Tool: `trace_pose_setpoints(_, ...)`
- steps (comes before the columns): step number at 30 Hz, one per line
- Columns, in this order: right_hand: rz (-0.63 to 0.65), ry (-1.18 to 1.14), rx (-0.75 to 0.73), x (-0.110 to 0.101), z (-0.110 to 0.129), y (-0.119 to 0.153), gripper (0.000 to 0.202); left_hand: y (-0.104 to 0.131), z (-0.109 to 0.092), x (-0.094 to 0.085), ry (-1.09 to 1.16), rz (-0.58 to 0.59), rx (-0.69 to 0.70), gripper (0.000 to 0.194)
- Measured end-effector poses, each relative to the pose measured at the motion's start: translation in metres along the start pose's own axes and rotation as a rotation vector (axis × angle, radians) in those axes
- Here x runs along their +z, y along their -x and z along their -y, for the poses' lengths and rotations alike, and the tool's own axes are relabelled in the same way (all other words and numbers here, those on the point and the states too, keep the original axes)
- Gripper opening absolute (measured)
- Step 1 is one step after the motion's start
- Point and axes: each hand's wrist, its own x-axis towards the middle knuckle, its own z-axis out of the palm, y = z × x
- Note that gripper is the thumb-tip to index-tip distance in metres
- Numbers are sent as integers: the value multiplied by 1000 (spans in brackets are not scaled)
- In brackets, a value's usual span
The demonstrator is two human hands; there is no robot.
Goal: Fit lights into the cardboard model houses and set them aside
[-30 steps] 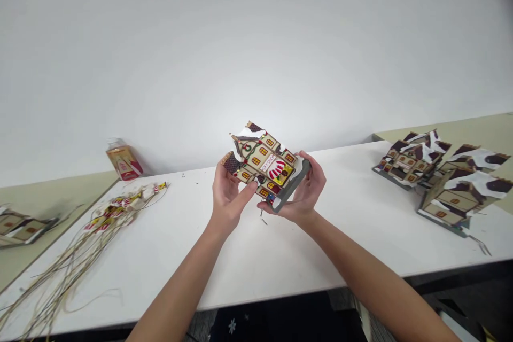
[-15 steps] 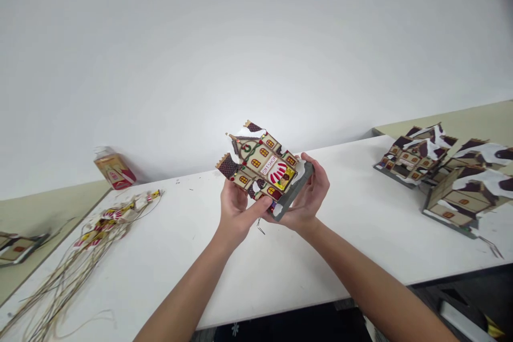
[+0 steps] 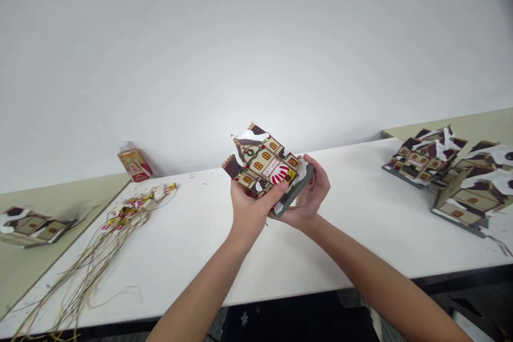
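A miniature gift shop house [image 3: 260, 163] with a snowy roof, a wreath and a red-and-white awning is held tilted above the white table. My left hand [image 3: 252, 203] grips its lower front, the thumb lying across the storefront by the awning. Around the grey base at the right end curls my right hand [image 3: 310, 189], its fingers behind and under the house. The underside of the house and several of my fingers are hidden.
More snowy model houses [image 3: 425, 157] stand at the right of the white table [image 3: 360, 235]. At left lie small striped-awning pieces with long wires [image 3: 96, 256]. A bottle [image 3: 135, 163] stands by the wall, and another house [image 3: 32, 227] lies on a side surface.
My left thumb has moved up and inward over the storefront, covering more of the window below the awning. The view has shifted slightly left; both hands still hold the house.
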Motion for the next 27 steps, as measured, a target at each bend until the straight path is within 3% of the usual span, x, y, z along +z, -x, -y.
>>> trace_pose_setpoints(4, 191, -161, 62, -2, 9, -7, 121, 2, -22, -5, -139, -123, 71, 63)
trace_pose_setpoints(7, 294, -275, 78, -1, 16, -13, 110, 3, -42, -11, -294, -204, 169, 63)
trace_pose_setpoints(12, 426, -322, 244, 6, 23, -28, 94, 1, -57, -26, -389, -153, 253, 63)
trace_pose_setpoints(15, 622, -369, 404, 11, 18, -43, 97, -16, -40, -47, -381, -49, 264, 62)
trace_pose_setpoints(19, 875, -432, 486, 22, -3, -52, 88, -53, 3, -84, -274, 165, 145, 70)
trace_pose_setpoints(23, 921, -350, 581, 39, -25, -37, 81, -78, 42, -113, -74, 298, -47, 78)
trace_pose_setpoints(27, 933, -277, 896, 59, -34, -22, 78, -80, 62, -127, 4, 287, -262, 76)
